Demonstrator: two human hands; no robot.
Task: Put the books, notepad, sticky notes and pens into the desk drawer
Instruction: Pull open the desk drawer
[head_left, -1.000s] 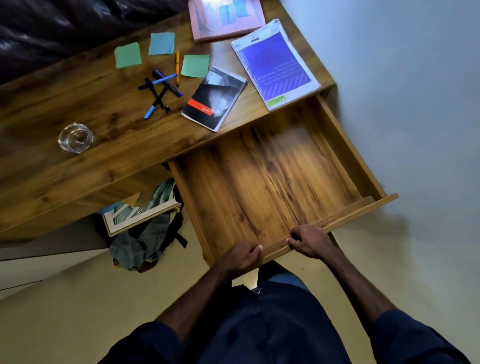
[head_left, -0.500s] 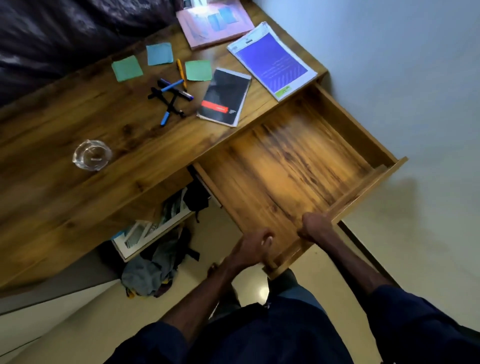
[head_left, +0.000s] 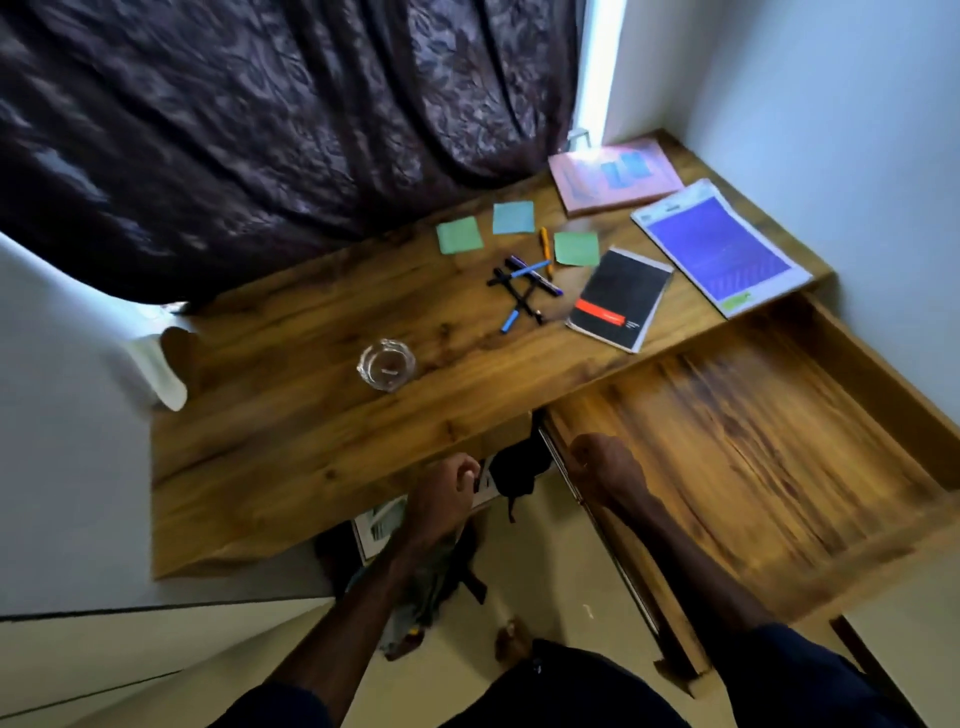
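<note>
The wooden drawer stands pulled out at the right with nothing in it. On the desk lie a pink book, a purple-covered book and a black notepad with a red stripe. Three sticky notes lie there too: green, blue, green. Beside them are several crossed pens and an orange pen. My left hand hovers below the desk's front edge, fingers curled, empty. My right hand is over the drawer's near left corner; its fingers are blurred.
A glass ashtray sits mid-desk. A dark curtain hangs behind the desk and a wall closes the right side. Under the desk lie a box of papers and a bag. The drawer front juts towards me.
Both hands have left the drawer front and risen towards the desk. The camera has tilted up and left, which brings the curtain into view. The drawer stays pulled out.
</note>
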